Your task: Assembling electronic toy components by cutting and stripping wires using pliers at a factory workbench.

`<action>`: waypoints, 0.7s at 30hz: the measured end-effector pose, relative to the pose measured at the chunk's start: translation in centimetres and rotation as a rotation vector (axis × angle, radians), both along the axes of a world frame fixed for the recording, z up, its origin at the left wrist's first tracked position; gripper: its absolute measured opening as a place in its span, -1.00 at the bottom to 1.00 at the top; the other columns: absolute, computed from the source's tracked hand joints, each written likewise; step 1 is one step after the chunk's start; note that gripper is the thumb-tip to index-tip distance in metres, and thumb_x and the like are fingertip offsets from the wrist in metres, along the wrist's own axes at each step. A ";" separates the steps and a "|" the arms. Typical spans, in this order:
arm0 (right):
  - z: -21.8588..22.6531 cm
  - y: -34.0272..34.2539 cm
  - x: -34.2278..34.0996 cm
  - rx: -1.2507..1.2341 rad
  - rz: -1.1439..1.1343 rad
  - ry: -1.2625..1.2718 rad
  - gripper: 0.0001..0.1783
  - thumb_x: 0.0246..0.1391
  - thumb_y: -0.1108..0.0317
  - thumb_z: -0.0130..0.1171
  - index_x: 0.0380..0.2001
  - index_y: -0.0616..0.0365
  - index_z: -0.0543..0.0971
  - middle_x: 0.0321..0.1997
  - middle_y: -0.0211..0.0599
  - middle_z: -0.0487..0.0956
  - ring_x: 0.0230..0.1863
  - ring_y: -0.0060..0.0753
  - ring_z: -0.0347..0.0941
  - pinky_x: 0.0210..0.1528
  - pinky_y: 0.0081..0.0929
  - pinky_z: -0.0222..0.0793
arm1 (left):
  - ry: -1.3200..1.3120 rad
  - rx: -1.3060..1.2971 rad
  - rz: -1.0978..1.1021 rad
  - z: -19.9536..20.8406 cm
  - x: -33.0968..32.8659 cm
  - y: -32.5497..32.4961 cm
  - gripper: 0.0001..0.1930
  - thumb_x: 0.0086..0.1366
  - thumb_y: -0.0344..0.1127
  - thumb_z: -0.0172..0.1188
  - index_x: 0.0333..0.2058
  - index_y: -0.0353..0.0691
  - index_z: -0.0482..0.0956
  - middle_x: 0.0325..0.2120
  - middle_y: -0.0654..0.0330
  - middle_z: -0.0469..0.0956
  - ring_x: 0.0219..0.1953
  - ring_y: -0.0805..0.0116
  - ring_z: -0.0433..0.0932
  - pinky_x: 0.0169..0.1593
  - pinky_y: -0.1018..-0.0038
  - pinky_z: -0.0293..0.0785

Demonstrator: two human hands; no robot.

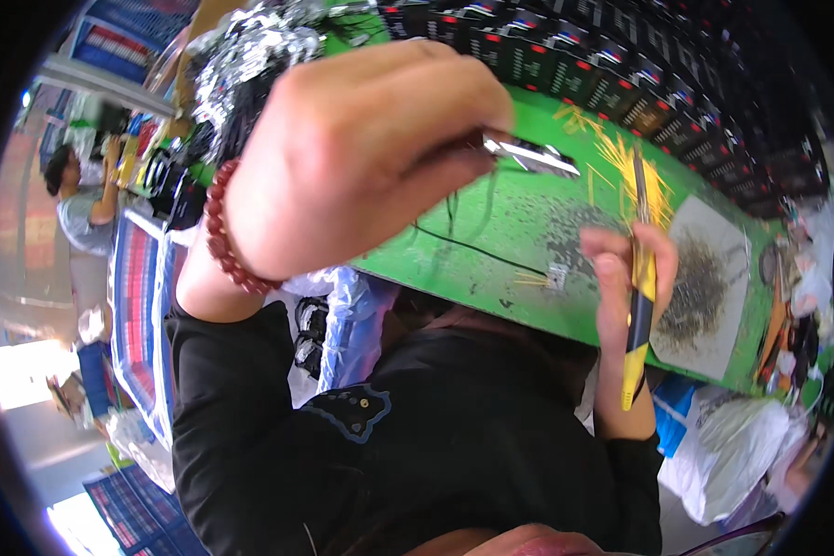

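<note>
Both hands are up over the green worktop (500, 208) and well apart from each other. The left hand (361, 139), with a reddish bead bracelet (219, 227) at its wrist, is above the left and middle part of the worktop, fingers curled and closed on a slim silver-and-dark piece (536, 157). The right hand (612, 287) is above the right part of the worktop, its fingers wrapped around a yellow-and-black tool (641, 301).

The silver-and-dark piece juts from the left fingertips over the middle of the worktop, pointing toward its right end; I cannot tell whether it touches the surface. It is narrow, with bright glare along it, and too blurred to tell its kind. The tool stands over the right part of the worktop, its thin dark shaft pointing to the far edge, its handle toward the near edge. That handle is yellow with black bands.

Loose yellow strands (658, 190) lie on the far right part of the worktop. A pale sheet (713, 218) strewn with dark bits (695, 287) covers its right end. A thin dark cord (482, 249) crosses its middle, and black boxes (621, 88) line its far edge.
</note>
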State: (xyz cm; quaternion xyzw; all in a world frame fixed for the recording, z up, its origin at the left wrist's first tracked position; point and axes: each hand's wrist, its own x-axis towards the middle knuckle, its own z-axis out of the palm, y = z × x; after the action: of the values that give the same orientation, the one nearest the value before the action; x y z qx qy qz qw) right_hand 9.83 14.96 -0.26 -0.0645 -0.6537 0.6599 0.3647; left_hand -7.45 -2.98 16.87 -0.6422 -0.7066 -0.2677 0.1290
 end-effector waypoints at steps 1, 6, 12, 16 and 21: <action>1.6 -0.4 -1.0 -0.040 0.037 0.117 -0.41 0.05 0.41 0.33 0.09 0.21 0.26 -0.29 -0.21 0.52 -0.17 -0.32 0.58 -0.11 -0.45 0.45 | -0.055 -0.003 -0.060 -0.2 0.7 1.3 -0.73 -0.11 -0.65 0.35 -0.36 -0.30 0.61 -0.51 0.21 0.55 -0.52 0.45 0.52 -0.47 0.60 0.38; 5.0 -0.4 -1.5 -0.213 0.070 0.157 -0.29 -0.07 0.49 0.41 0.10 0.18 0.23 -0.11 -0.24 0.42 -0.17 -0.39 0.55 -0.08 -0.50 0.43 | -0.137 0.055 -0.220 -3.0 3.1 5.5 -0.76 -0.03 -0.54 0.39 -0.34 -0.26 0.58 -0.53 0.21 0.51 -0.52 0.37 0.52 -0.47 0.53 0.40; 1.6 1.4 2.4 -0.255 0.026 -0.004 -0.51 0.11 0.53 0.15 0.07 0.14 0.23 -0.42 -0.29 0.49 -0.50 -0.59 0.38 -0.40 -0.66 0.35 | -0.625 -0.187 -0.088 -5.6 1.4 7.2 -0.91 0.29 -0.47 0.18 -0.29 -0.32 0.46 -0.53 0.40 0.46 -0.52 0.75 0.38 -0.48 0.73 0.28; 1.8 -1.5 2.9 -0.205 -0.084 0.094 -0.46 0.03 0.64 0.21 0.03 0.13 0.23 -0.31 -0.22 0.53 -0.52 -0.69 0.32 -0.52 -0.76 0.24 | -0.832 -0.221 -0.066 -7.9 1.0 8.9 -0.87 0.31 -0.41 0.17 -0.24 -0.33 0.46 -0.44 0.38 0.50 -0.43 0.76 0.39 -0.40 0.74 0.32; -1.0 -2.1 1.2 0.261 -0.170 0.106 -0.46 -0.13 0.64 0.37 -0.07 0.20 0.36 -0.23 -0.21 0.60 -0.61 -0.75 0.25 -0.55 -0.72 0.21 | -0.895 -0.150 -0.094 -10.2 1.9 9.8 -0.82 0.33 -0.33 0.17 -0.18 -0.30 0.47 -0.45 0.41 0.48 -0.44 0.75 0.38 -0.41 0.73 0.30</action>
State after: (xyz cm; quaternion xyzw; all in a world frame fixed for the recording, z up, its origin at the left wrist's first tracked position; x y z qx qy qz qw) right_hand 11.03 12.83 -1.29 -0.0367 -0.7061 0.5385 0.4584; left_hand -5.53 6.86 6.69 -0.5024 -0.6802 -0.4726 -0.2482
